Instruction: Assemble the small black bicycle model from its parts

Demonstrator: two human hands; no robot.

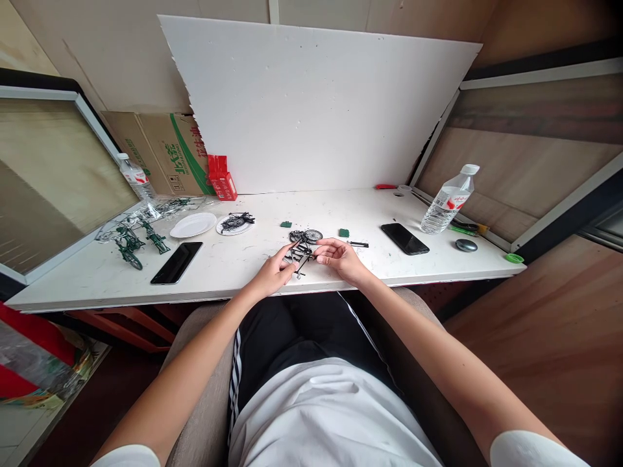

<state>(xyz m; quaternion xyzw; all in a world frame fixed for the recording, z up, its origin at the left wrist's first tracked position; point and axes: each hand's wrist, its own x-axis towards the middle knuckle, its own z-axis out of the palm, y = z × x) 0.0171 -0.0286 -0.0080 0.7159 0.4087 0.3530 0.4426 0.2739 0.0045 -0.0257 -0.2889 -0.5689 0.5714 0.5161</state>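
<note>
A small black model bicycle (305,237) with spoked wheels lies on the white tabletop at the centre, between my hands. My left hand (277,270) is closed at its left side, thumb and fingers pinching a thin black part of it. From the right, my right hand (339,261) pinches the model's dark frame with thumb and forefinger. Thin rods and a small greyish piece show between the fingertips; their exact shape is too small to make out. Beyond the hands lie a small green piece (286,224), another green piece (344,232) and a black forked part (359,244).
Green model bicycles (130,250) stand at the left, near a phone (176,263). Behind are a white plate (193,226) and a plate of black parts (235,224). At right are another phone (405,239), a water bottle (448,201) and a round grey object (466,245).
</note>
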